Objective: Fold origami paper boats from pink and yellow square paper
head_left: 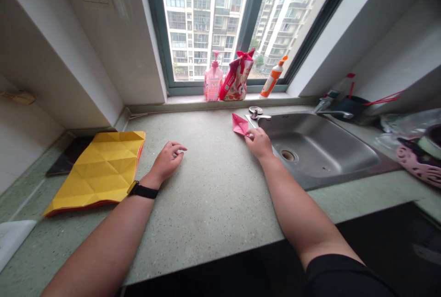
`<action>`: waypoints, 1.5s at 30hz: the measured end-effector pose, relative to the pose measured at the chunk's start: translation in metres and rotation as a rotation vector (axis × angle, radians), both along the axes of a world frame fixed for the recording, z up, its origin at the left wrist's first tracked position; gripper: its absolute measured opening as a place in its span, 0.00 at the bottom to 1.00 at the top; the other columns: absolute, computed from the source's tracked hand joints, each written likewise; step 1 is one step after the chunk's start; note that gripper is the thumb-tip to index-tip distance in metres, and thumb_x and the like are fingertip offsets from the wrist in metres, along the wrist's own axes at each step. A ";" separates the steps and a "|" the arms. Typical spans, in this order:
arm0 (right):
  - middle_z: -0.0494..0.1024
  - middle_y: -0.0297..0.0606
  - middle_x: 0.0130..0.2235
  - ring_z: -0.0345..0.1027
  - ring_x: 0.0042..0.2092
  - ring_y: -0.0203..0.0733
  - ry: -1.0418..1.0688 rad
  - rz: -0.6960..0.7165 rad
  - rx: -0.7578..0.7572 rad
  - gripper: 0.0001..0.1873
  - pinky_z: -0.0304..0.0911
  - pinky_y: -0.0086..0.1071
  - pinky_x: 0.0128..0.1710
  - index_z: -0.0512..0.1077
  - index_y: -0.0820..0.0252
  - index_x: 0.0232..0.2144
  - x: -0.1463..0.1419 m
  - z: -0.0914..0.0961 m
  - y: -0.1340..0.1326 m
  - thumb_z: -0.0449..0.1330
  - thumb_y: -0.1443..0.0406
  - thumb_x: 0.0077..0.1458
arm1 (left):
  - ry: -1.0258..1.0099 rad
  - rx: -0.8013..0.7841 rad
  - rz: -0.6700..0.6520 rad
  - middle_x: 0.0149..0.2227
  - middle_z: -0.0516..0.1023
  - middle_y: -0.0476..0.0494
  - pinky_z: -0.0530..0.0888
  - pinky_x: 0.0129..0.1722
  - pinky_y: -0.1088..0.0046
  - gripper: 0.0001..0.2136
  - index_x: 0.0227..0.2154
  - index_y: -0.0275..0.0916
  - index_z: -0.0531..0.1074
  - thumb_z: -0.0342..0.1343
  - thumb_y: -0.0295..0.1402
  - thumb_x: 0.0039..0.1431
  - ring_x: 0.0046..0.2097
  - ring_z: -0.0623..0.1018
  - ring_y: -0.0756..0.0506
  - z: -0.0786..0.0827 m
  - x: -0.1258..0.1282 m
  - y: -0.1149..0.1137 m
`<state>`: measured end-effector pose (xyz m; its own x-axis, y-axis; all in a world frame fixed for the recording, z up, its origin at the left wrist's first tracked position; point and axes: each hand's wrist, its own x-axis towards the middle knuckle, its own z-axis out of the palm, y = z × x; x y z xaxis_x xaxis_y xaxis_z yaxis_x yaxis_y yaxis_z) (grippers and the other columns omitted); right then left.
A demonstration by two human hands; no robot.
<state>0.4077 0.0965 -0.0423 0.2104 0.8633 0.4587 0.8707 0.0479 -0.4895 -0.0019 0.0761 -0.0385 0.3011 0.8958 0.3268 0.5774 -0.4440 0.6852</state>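
Pink paper (240, 124) just left of sink (320, 148), near corner pinched by right hand (259, 143); rest lies beyond grip, long axis slanting, tip pointing far-left, away from sink. Left hand (166, 160) loosely half-curled, gripping nothing, well left of sink.

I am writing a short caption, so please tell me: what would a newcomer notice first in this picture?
Probably the creased yellow paper, lying large on the left of the counter. Next, the small pink folded paper touched by the right hand, beside the sink, and the red packet on the windowsill.
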 end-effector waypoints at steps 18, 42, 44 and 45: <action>0.78 0.41 0.43 0.76 0.34 0.45 -0.005 0.083 0.004 0.15 0.74 0.43 0.44 0.85 0.54 0.48 -0.018 0.002 -0.004 0.64 0.62 0.61 | -0.017 -0.031 -0.021 0.51 0.77 0.40 0.82 0.49 0.66 0.12 0.43 0.41 0.85 0.56 0.28 0.66 0.45 0.81 0.45 -0.004 0.002 0.001; 0.84 0.41 0.39 0.75 0.31 0.44 -0.023 0.654 0.074 0.16 0.74 0.39 0.35 0.85 0.50 0.43 -0.076 0.028 -0.043 0.57 0.55 0.70 | 0.148 0.229 0.383 0.53 0.79 0.37 0.75 0.65 0.51 0.14 0.54 0.42 0.80 0.61 0.25 0.68 0.58 0.78 0.34 0.064 -0.018 -0.016; 0.85 0.40 0.38 0.76 0.31 0.43 -0.049 0.769 0.001 0.16 0.73 0.38 0.35 0.85 0.50 0.43 -0.086 0.023 -0.046 0.56 0.56 0.72 | 0.143 0.244 0.527 0.56 0.77 0.34 0.75 0.65 0.51 0.15 0.55 0.39 0.78 0.62 0.27 0.67 0.58 0.78 0.33 0.081 -0.044 -0.016; 0.86 0.40 0.39 0.77 0.32 0.43 -0.061 0.808 -0.029 0.16 0.73 0.38 0.35 0.85 0.50 0.43 -0.089 0.021 -0.047 0.56 0.56 0.72 | 0.137 0.247 0.582 0.56 0.77 0.34 0.75 0.65 0.52 0.14 0.55 0.39 0.77 0.62 0.28 0.68 0.58 0.79 0.34 0.088 -0.059 -0.018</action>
<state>0.3184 0.0497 -0.0216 -0.5078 0.7496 0.4245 0.5976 0.6614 -0.4532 -0.0608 0.0584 0.0492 -0.1578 0.8282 0.5377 0.8462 -0.1672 0.5059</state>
